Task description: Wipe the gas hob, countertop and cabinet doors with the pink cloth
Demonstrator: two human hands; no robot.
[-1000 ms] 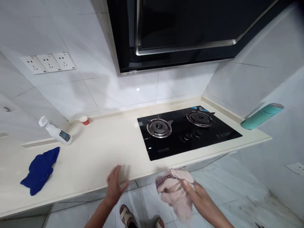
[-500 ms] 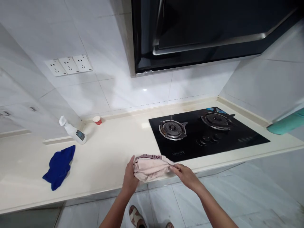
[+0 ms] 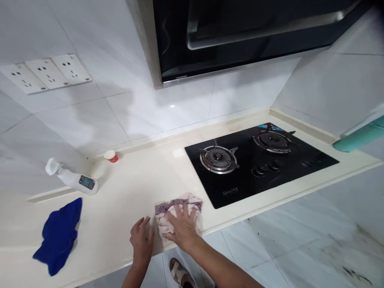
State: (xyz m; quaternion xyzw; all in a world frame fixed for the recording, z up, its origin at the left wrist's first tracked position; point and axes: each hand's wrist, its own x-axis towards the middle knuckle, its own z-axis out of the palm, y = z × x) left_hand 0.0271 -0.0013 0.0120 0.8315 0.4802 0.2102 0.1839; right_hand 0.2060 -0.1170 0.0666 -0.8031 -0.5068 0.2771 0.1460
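Observation:
A pale pink cloth with a purple lettered band lies on the cream countertop, near its front edge and left of the gas hob. Across the cloth my right hand presses flat, its fingers spread. My left hand is just left of the cloth, low over the counter, with loosely bent fingers apart and nothing in them. Whether it touches the counter I cannot tell.
The black gas hob has two burners, under a dark range hood. To the left are a blue cloth, a white spray bottle and a small red-and-white cup. A green roll-like thing juts in at right.
The pink cloth, earlier bunched up between both hands, is now spread on the counter. My left hand has let go and moved left; my right hand has moved left onto the cloth.

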